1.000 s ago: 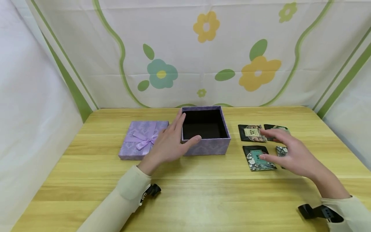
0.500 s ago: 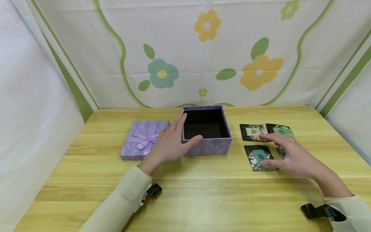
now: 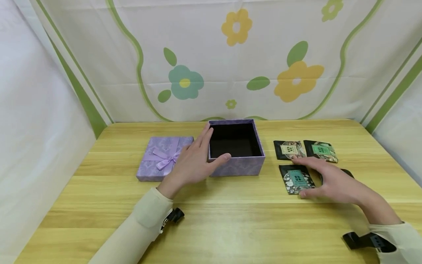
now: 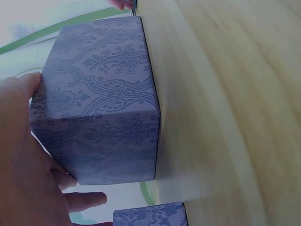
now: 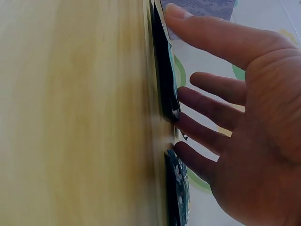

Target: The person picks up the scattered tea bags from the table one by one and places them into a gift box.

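Note:
My left hand (image 3: 194, 157) rests against the near left corner of a purple patterned gift box (image 3: 237, 167), which has no lid on and a black inside. In the left wrist view the thumb and fingertips touch the box (image 4: 101, 80) near its rim. My right hand (image 3: 336, 180) spreads low over several flat black sachets with floral prints. Its thumb is at the front edge of the sachet with a teal label (image 3: 296, 179), the index finger near that sachet's far edge. Another sachet (image 3: 347, 172) is mostly hidden under this hand. In the right wrist view the fingers curve loosely around nothing.
Left of the box lies its purple lid (image 3: 153, 167) with a ribbon bow, partly behind my left hand. Two more sachets, one with a cream label (image 3: 288, 150) and one with a green label (image 3: 321, 150), lie farther back. A flowered cloth (image 3: 211, 44) hangs behind the wooden table (image 3: 230, 223).
My right hand has come down closer to the sachets and drawn back slightly, uncovering more of the green-labelled one. The left hand keeps its place on the box.

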### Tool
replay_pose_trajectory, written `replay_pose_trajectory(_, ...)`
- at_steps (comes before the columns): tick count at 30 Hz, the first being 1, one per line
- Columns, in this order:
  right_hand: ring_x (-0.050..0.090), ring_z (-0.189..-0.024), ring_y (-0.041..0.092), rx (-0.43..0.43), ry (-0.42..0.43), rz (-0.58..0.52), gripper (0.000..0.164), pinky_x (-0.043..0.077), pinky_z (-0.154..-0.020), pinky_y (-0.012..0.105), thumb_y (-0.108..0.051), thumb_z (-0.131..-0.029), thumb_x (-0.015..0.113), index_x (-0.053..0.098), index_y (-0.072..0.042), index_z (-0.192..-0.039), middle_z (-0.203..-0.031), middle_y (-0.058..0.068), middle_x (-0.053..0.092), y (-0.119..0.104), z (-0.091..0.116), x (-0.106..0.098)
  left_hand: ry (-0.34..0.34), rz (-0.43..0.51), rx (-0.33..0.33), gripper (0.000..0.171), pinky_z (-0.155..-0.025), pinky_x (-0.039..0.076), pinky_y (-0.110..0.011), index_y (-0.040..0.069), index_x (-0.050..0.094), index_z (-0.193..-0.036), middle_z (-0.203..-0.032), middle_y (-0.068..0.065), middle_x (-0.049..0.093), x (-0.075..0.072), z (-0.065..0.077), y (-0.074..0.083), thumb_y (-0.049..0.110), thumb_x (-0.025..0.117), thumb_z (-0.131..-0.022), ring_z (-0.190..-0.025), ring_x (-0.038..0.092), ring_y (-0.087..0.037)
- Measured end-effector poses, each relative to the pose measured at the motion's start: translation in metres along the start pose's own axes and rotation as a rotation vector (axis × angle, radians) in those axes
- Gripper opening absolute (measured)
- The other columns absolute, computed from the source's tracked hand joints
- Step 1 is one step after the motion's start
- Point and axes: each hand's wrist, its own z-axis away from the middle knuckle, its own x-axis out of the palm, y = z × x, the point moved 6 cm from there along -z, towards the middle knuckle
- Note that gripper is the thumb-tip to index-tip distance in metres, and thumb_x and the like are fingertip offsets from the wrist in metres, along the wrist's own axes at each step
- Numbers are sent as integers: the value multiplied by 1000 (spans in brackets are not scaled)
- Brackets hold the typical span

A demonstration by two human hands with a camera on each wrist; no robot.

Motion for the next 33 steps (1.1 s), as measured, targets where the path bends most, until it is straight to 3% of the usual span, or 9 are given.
replay_pose_trajectory(16,32,-151,56,1,-52,64,93,36,-102,82,-51,-81,91,47,-29,-160,-166,20,39,1,0,3,14,-20,7,106,-124,30,-67,25,7,-173,-181,13,-2,-1,-1,1,87,42,-94,-162,34,-27)
replay_pose_trajectory(33,47,-141,46,-39,-1,95,89,45,-99,74,-52,-81,91,53,-23,-156,-155,13,47,-4,0,3,8,-23,5,107,-124,31,-67,24,7,-173,-181,12,-2,0,-1,0,86,42,-95,-162,33,-27)
